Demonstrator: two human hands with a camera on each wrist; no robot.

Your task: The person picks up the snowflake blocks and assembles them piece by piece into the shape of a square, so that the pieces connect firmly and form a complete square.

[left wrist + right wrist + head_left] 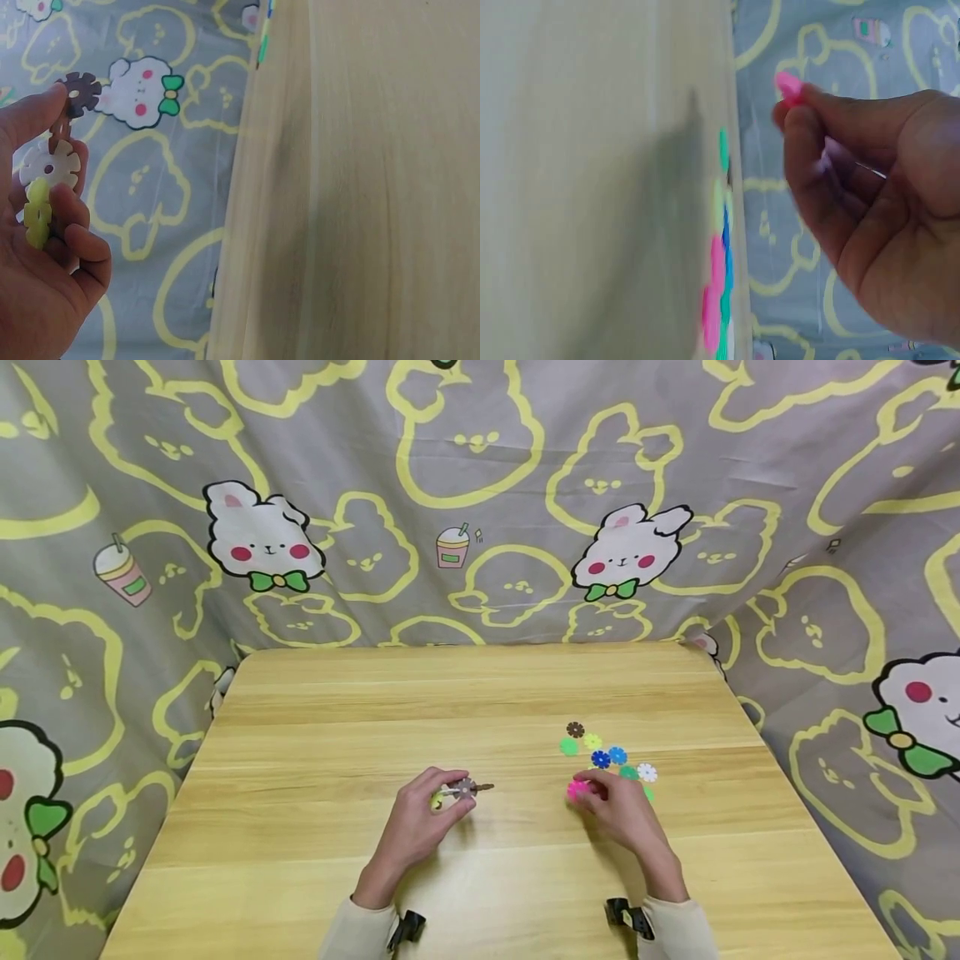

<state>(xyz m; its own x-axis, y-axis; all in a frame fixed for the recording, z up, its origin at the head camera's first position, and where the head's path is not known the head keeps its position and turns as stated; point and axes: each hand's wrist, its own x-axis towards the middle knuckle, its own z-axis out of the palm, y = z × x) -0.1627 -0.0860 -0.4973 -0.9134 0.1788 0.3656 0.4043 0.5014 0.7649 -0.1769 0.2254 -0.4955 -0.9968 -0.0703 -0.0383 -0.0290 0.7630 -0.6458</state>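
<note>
Beige fabric sleeves lie nearest. Above the wood-grain table, the left hand pinches a chain of brown, white and yellow notched plastic discs; the right hand pinches a pink notched plastic disc. Caution — thumb pressure could split the chain; slack pinching, drop either.

Loose notched discs grouped right of the table's centre

The table is bordered by a curtain behind its far edge. The discs are strung diagonally toward the right edge, partly covered by the right hand, where another disc is held. Well left of them, over the middle, joined discs are held in the left hand.
</note>
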